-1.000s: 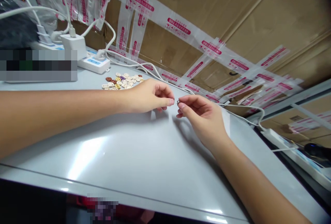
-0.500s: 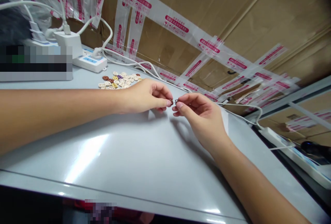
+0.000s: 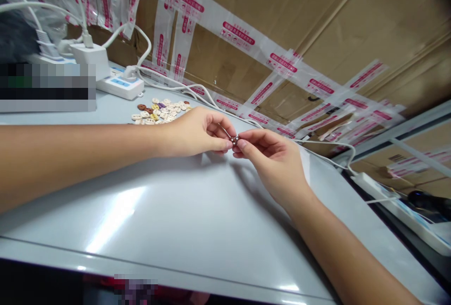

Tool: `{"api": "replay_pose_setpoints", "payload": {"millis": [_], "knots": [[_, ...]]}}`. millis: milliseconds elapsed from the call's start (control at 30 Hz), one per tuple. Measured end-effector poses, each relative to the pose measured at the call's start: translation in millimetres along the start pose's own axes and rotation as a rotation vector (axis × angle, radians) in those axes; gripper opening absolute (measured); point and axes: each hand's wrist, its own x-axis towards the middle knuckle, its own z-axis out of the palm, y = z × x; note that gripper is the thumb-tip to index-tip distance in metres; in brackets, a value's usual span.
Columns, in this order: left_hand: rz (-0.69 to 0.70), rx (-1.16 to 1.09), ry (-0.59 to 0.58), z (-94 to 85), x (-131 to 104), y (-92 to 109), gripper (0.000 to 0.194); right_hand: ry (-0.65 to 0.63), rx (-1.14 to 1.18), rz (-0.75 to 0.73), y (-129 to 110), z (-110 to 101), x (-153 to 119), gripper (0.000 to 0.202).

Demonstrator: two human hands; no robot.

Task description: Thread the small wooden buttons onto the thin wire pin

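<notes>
My left hand [image 3: 207, 131] pinches a small dark brown piece with holes [image 3: 233, 141] between thumb and fingertips. Opposite it, my right hand [image 3: 273, 157] has its thumb and index finger closed on a second small dark brown piece [image 3: 237, 139]. The two pieces meet or overlap between the fingertips; whether they are joined cannot be told. Both hands are just above the grey tabletop [image 3: 183, 211]. Behind my left wrist lies a pile of small flat pieces with holes [image 3: 169, 109], cream, yellow, brown and purple, partly hidden by the forearm.
A white power strip [image 3: 121, 84] with plugged-in adapters and cables stands at the back left. White cables [image 3: 200, 89] run along the table's rear edge, below a taped cardboard wall [image 3: 282, 13]. Another power strip [image 3: 398, 208] lies beyond the right edge.
The gap between the two dark brown pieces has closed. My right hand has shifted slightly left, while my left hand stays nearly in place.
</notes>
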Motion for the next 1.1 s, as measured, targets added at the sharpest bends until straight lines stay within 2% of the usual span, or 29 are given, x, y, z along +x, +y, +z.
{"api": "replay_pose_setpoints", "payload": {"millis": [333,433,533,633,800,1100], "knots": [[0.079,0.119,0.038,5.0,-3,4,0.02,0.004,-0.04,0.006,-1,-3,0,0.018],[0.106,0.141,0.063,8.4,-4,6,0.022,-0.001,0.031,0.038,-3,-2,0,0.019],[0.152,0.164,0.021,10.3,-6,7,0.017,-0.029,0.128,0.085,-5,-3,1,0.029],[0.214,0.216,-0.041,9.7,-7,6,0.017,-0.07,0.128,0.117,-6,-6,2,0.032],[0.278,0.286,-0.044,6.8,-7,3,0.019,-0.084,0.16,0.19,-8,-9,2,0.036],[0.236,0.265,-0.013,8.1,-10,7,0.011,-0.163,0.188,0.251,-5,-12,2,0.033]]}}
